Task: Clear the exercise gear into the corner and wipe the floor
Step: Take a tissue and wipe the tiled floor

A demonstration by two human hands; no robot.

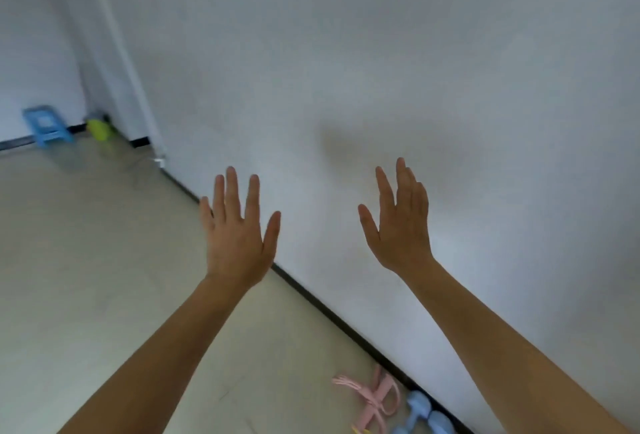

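- Both hands spread wide, holding nothing: left hand (239,236), right hand (401,222).
- Pink bands (372,399) and blue dumbbell (424,413) lie on the floor (86,260) by the wall, below the right arm, so I'd guess the right hand's nearer.

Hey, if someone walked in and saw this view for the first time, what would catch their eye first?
Two bare, open hands raised mid-frame against the pale wall: the left hand and the right hand, both empty with fingers spread. Next, the pastel gear on the floor by the baseboard at bottom right: a pink resistance band beside a blue dumbbell. Far left, a small blue stool and a blurred yellow-green object sit near the corner.
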